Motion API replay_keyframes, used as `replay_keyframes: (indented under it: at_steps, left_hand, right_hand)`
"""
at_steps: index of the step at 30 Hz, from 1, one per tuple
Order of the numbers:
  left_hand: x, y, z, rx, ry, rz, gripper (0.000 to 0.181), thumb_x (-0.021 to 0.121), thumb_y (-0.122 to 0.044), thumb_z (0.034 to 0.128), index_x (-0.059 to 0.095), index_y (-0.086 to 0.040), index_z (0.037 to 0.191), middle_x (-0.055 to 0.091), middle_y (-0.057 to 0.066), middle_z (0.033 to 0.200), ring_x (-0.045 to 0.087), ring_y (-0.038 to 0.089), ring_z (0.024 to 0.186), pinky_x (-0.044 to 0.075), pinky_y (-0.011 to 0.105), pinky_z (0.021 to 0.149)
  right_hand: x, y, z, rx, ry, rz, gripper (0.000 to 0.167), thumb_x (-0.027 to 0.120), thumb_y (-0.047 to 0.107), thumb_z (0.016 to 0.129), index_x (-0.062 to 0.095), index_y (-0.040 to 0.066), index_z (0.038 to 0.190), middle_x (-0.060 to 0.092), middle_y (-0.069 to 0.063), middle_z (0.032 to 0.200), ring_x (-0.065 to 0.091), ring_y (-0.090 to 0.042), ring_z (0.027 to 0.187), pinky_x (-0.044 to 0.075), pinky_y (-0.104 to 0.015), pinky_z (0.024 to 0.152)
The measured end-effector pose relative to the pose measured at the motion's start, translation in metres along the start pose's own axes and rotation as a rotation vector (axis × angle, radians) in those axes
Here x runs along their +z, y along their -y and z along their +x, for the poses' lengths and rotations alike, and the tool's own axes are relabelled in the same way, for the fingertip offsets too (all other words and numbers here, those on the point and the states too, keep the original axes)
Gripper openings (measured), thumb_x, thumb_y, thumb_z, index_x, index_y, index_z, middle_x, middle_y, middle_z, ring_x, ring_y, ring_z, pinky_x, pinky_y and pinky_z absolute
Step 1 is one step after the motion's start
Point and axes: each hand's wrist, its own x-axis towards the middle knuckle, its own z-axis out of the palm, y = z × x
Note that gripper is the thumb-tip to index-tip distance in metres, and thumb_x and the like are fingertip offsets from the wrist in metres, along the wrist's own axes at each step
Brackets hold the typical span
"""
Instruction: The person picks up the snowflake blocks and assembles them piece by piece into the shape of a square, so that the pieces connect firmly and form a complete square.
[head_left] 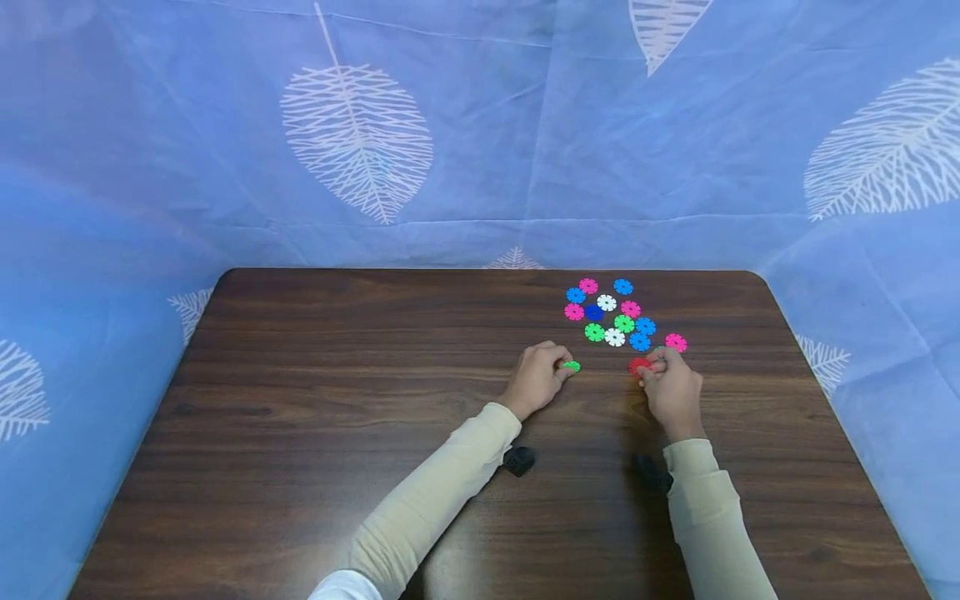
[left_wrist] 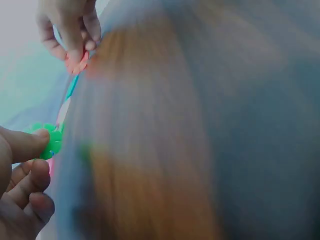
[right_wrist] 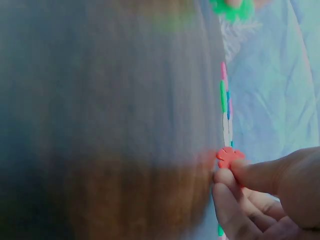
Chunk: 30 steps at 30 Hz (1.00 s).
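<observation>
Between thumb and fingers, my left hand (head_left: 538, 377) pinches a green notched disc (head_left: 572, 366), held up off the table in the left wrist view. My right hand (head_left: 672, 390) pinches a red notched disc (head_left: 640, 367), which also shows edge and face in the right wrist view (right_wrist: 230, 156). The two hands are apart, with a gap between the discs. Just beyond them lies a loose group of flat notched discs: pink (head_left: 573, 312), white (head_left: 614, 337), blue (head_left: 640, 342) and green (head_left: 594, 332). A disc beside the right fingers is partly hidden.
The dark wooden table (head_left: 300, 433) has its back edge close behind the discs. A blue cloth (head_left: 480, 125) with white leaf prints hangs behind and at both sides. A pink disc (head_left: 676, 342) lies right by the right hand. Black wrist devices (head_left: 519, 461) sit under the wrists.
</observation>
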Motion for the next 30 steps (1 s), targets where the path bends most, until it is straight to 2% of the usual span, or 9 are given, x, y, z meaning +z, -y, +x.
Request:
replay_keyframes:
  at_steps: [4, 8, 9, 15, 16, 18, 21, 26, 30]
  left_hand:
    - [-0.021, 0.02, -0.026, 0.036, -0.062, -0.031, 0.01, 0.067, -0.019, 0.0877, 0.071, -0.01, 0.091, 0.065, 0.0, 0.086, 0.058, 0.008, 0.071, 0.045, 0.013, 0.06]
    - [-0.04, 0.033, -0.051, 0.049, -0.118, -0.115, 0.012, 0.065, -0.015, 0.0886, 0.071, -0.005, 0.093, 0.067, 0.004, 0.086, 0.062, 0.01, 0.069, 0.049, 0.015, 0.061]
    - [-0.044, 0.035, -0.056, 0.054, -0.143, -0.138, 0.011, 0.066, -0.013, 0.0878, 0.071, -0.004, 0.093, 0.067, 0.005, 0.085, 0.063, 0.011, 0.067, 0.05, 0.015, 0.06]
    - [-0.071, 0.037, -0.078, 0.025, -0.276, -0.319, 0.01, 0.07, -0.007, 0.0839, 0.07, 0.0, 0.091, 0.071, 0.011, 0.08, 0.068, 0.015, 0.06, 0.053, 0.017, 0.054]
    - [-0.076, 0.037, -0.08, 0.017, -0.283, -0.354, 0.011, 0.07, -0.006, 0.084, 0.069, 0.001, 0.092, 0.071, 0.012, 0.08, 0.068, 0.017, 0.06, 0.055, 0.02, 0.054]
    - [-0.086, 0.035, -0.085, 0.009, -0.297, -0.406, 0.011, 0.07, -0.006, 0.0837, 0.069, 0.002, 0.091, 0.072, 0.014, 0.079, 0.069, 0.02, 0.061, 0.057, 0.024, 0.055]
    - [-0.096, 0.032, -0.092, 0.024, -0.301, -0.47, 0.011, 0.07, -0.004, 0.083, 0.07, 0.003, 0.091, 0.071, 0.018, 0.079, 0.07, 0.026, 0.062, 0.057, 0.029, 0.054]
    - [-0.103, 0.027, -0.1, 0.063, -0.278, -0.452, 0.01, 0.071, -0.004, 0.0812, 0.07, 0.002, 0.088, 0.072, 0.016, 0.079, 0.071, 0.023, 0.065, 0.057, 0.021, 0.058]
    - [-0.104, 0.023, -0.105, 0.07, -0.249, -0.427, 0.01, 0.071, -0.006, 0.0825, 0.07, 0.002, 0.09, 0.073, 0.013, 0.08, 0.071, 0.019, 0.067, 0.057, 0.018, 0.062]
  right_hand:
    - [0.006, 0.0, -0.011, -0.148, -0.033, 0.012, 0.015, 0.062, 0.005, 0.09, 0.059, -0.003, 0.103, 0.067, -0.018, 0.089, 0.064, -0.015, 0.067, 0.043, -0.01, 0.052]
    - [0.013, 0.003, -0.027, -0.236, -0.058, 0.036, 0.015, 0.066, 0.008, 0.088, 0.064, -0.001, 0.099, 0.069, -0.015, 0.084, 0.061, -0.007, 0.063, 0.042, -0.01, 0.051]
    - [0.015, 0.004, -0.031, -0.265, -0.064, 0.047, 0.014, 0.067, 0.008, 0.087, 0.065, -0.001, 0.099, 0.069, -0.014, 0.083, 0.06, -0.003, 0.062, 0.042, -0.01, 0.051]
    - [0.022, 0.023, -0.049, -0.411, -0.059, 0.154, 0.014, 0.07, 0.005, 0.084, 0.069, -0.003, 0.096, 0.071, -0.013, 0.077, 0.065, -0.007, 0.057, 0.043, -0.003, 0.052]
    - [0.023, 0.027, -0.052, -0.423, -0.051, 0.173, 0.014, 0.07, 0.005, 0.084, 0.07, -0.003, 0.096, 0.071, -0.012, 0.076, 0.066, -0.01, 0.057, 0.044, -0.002, 0.053]
    - [0.025, 0.036, -0.059, -0.452, -0.028, 0.237, 0.014, 0.07, 0.004, 0.083, 0.07, -0.003, 0.095, 0.072, -0.012, 0.075, 0.066, -0.006, 0.057, 0.046, -0.003, 0.054]
    - [0.027, 0.051, -0.071, -0.47, 0.042, 0.391, 0.015, 0.069, 0.002, 0.084, 0.069, -0.005, 0.096, 0.071, -0.016, 0.075, 0.066, -0.004, 0.057, 0.052, -0.009, 0.055]
    - [0.029, 0.07, -0.085, -0.423, 0.229, 0.67, 0.02, 0.064, 0.0, 0.087, 0.064, -0.012, 0.103, 0.068, -0.027, 0.082, 0.068, -0.006, 0.062, 0.058, -0.023, 0.06]
    - [0.03, 0.081, -0.093, -0.333, 0.351, 0.758, 0.024, 0.062, 0.004, 0.09, 0.061, -0.012, 0.108, 0.066, -0.03, 0.089, 0.069, -0.008, 0.066, 0.059, -0.028, 0.064]
